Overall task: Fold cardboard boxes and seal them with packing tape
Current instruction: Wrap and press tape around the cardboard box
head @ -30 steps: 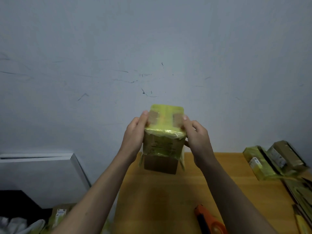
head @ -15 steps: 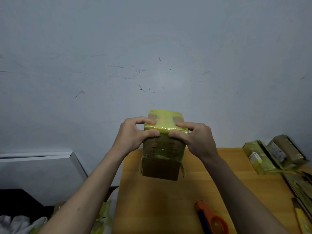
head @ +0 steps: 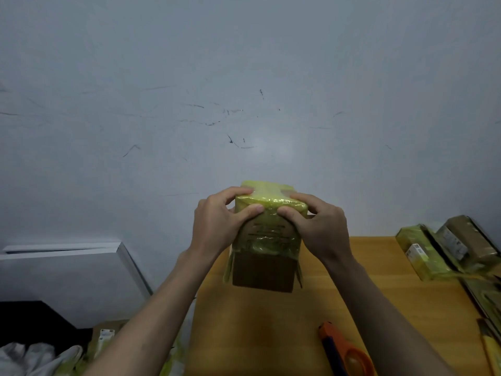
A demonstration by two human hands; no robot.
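Off the left edge of the pale wooden bench, low in the corner of the view, lie crumpled white bags and some yellow-wrapped packets, under a flat white board that leans on the wall.

The left hand grasps the small brown cardboard box wrapped in yellow packing tape, fingers curled over its top left corner and thumb pressed on the near top edge. The box is held upright in the air above the bench's far edge, clear of the surface. The right hand mirrors this at the top right corner, its thumb tip close to the other.

The box looks light and fairly stiff, though the glossy tape is probably slippery and the walls would dent under a hard squeeze. The edges and corners are the firmest places to hold it. Loose tape ends seem to hang at its lower sides, though the dim light makes this uncertain.

Near the bench's front edge lies an orange tape dispenser. Along the right edge sit several finished yellow-taped boxes.
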